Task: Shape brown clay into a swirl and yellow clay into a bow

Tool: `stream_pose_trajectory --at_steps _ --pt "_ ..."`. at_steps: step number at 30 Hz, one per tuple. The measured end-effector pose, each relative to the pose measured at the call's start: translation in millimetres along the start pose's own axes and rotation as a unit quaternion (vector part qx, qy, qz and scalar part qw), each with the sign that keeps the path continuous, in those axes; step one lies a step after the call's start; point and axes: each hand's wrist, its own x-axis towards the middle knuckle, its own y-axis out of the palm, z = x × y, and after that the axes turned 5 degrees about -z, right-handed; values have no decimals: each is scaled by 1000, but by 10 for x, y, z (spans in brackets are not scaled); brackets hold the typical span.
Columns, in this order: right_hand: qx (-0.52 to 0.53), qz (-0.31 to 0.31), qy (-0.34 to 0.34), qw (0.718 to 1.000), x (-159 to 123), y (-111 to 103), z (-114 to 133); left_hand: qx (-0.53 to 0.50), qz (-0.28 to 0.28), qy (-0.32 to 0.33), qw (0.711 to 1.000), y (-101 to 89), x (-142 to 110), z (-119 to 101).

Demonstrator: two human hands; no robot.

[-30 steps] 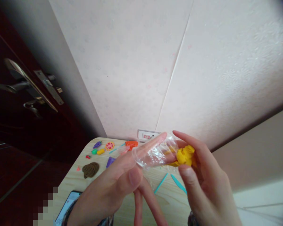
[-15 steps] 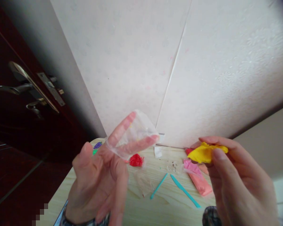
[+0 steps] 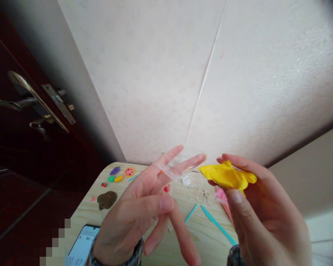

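My left hand (image 3: 144,207) is raised with its fingers spread. Two of its fingers are inside a clear plastic bag (image 3: 173,171), which hangs loosely around them. Close by on the right, my right hand (image 3: 258,207) pinches a lump of yellow modelling clay (image 3: 224,175) between thumb and fingers. The clay is soft and uneven, with a pointed end toward the left hand's fingertips. Behind the left hand, a bit of red clay (image 3: 167,188) shows on the table. Two turquoise modelling tools (image 3: 218,224) lie below the hands, one partly covered by the left hand.
On the wooden table (image 3: 80,210) at left are a brown coil (image 3: 107,200), a purple grape shape (image 3: 114,170), a round fruit slice (image 3: 129,172) and a phone (image 3: 84,240). Pink packets (image 3: 221,195) lie behind my right hand. A wall stands behind; a door (image 3: 22,147) is left.
My left hand has turned and moved right, with the plastic bag now lower on its fingers. My right hand has brought the yellow clay slightly left. The coil and phone have come into view.
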Motion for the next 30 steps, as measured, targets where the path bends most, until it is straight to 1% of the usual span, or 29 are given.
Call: stream_pose_trajectory --at_steps 3,6,8,12,14,17,18,21,22,23,24,27,28,30 --pt "-53 -15 -62 997 -9 41 19 4 13 -16 1000 19 -9 -10" --pt "-115 5 -142 983 -7 63 7 6 33 -22 999 31 -7 -5" --pt "-127 2 -170 977 -15 60 0 6 35 -16 999 30 -4 2" --pt "-141 -44 -183 972 -58 66 15 7 44 -9 999 20 2 19" --pt "-145 -33 -189 971 -74 92 20 14 54 -13 998 16 4 30" --pt "-143 -1 -199 970 -81 126 14 29 52 -17 998 11 1 36" --pt "-148 -6 -199 969 -81 126 13 32 49 -15 998 8 -3 34" --pt "-157 -56 -189 968 -79 89 20 36 40 -7 999 -2 -17 29" --pt "-157 -64 -188 967 -76 72 22 35 36 -7 999 -5 -21 33" --pt "-157 -56 -192 967 -71 58 23 35 37 -10 999 -8 -22 39" --pt "-160 -31 -202 966 -65 48 20 35 39 -15 999 -10 -21 47" --pt "-180 65 -239 952 -44 48 -1 45 43 -29 998 -10 -6 72" --pt "-182 81 -244 949 -40 51 -10 50 39 -31 997 -7 1 76" --pt "-179 75 -250 949 -40 53 -24 65 33 -39 997 3 13 75"
